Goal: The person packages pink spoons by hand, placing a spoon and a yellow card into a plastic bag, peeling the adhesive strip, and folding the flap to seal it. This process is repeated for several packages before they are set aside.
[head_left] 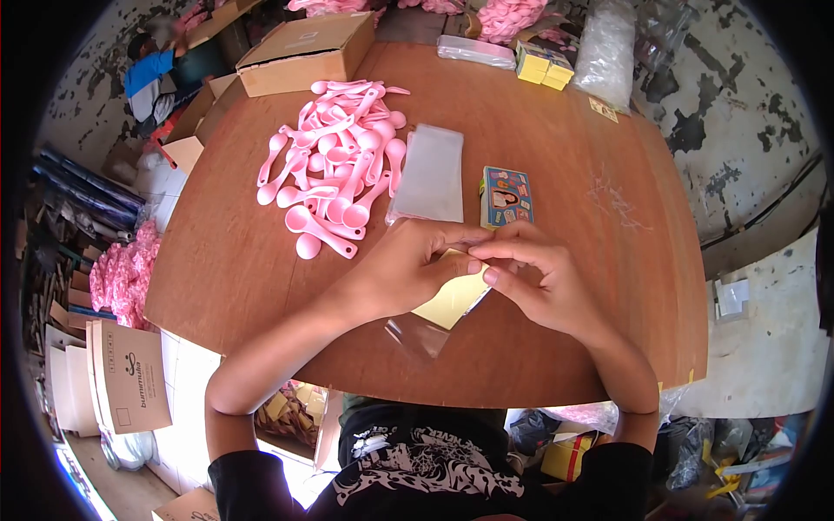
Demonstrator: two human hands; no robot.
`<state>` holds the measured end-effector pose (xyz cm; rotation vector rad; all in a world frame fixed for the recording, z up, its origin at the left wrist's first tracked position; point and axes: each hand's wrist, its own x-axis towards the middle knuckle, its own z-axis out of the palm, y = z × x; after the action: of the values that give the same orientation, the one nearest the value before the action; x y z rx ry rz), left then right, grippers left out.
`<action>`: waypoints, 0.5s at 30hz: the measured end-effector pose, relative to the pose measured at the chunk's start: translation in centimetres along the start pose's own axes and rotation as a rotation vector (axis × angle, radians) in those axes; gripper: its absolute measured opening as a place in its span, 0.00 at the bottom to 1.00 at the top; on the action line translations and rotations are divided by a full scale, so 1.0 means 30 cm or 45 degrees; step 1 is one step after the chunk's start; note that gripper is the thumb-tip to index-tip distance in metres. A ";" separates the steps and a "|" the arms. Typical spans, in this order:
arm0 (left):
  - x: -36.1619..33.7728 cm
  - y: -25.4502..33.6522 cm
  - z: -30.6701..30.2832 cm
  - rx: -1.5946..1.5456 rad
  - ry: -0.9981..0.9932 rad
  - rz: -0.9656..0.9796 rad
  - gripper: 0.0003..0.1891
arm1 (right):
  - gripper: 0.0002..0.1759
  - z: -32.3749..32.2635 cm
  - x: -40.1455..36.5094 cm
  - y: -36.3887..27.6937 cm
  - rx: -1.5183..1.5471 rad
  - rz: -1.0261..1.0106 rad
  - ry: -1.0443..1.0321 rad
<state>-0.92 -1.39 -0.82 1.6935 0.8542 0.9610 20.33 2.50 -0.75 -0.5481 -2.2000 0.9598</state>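
Close to the table's near side, my left hand [404, 265] and my right hand [547, 278] meet with pinched fingers at the upper edge of a pale yellow card [453, 300]. Clear plastic film [417, 339] sticks out below the card, like a small bag around it; how far it covers the card is hard to see. Just beyond my hands lies a stack of printed blue cards [508, 198]. Left of that is a pile of clear plastic bags [430, 174]. Farther left, a heap of pink plastic measuring spoons [339, 156] covers the wood.
A cardboard box [306, 52] stands at the table's far left. Yellow card stacks [544, 65], a pack of clear bags [475, 52] and a plastic roll [605, 52] line the far edge. Another person [152, 78] is at the upper left. Loose threads [615, 200] lie right.
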 end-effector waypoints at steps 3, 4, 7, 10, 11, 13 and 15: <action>-0.002 -0.007 0.020 0.087 0.061 -0.025 0.16 | 0.11 -0.015 -0.009 0.006 0.130 0.103 -0.047; -0.006 -0.005 0.028 0.089 0.060 -0.023 0.16 | 0.11 -0.011 -0.013 0.005 0.129 0.102 -0.046; -0.011 0.003 0.045 0.273 0.153 0.172 0.16 | 0.10 0.013 -0.030 -0.006 0.374 0.304 -0.210; -0.031 0.009 0.062 0.272 0.187 0.025 0.16 | 0.09 0.016 -0.027 -0.070 0.031 0.361 -0.496; -0.039 0.009 0.061 0.246 0.181 0.021 0.17 | 0.09 0.027 -0.030 -0.070 0.034 0.361 -0.501; -0.055 0.002 0.052 0.162 0.183 0.015 0.17 | 0.08 0.047 -0.037 -0.065 -0.074 0.295 -0.438; -0.067 -0.007 0.051 0.080 0.184 0.014 0.18 | 0.08 0.079 -0.052 -0.063 0.123 0.366 -0.284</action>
<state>-0.47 -3.69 -1.76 1.6985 0.9802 1.0845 19.51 -0.78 -1.17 -0.7576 -2.2942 1.3262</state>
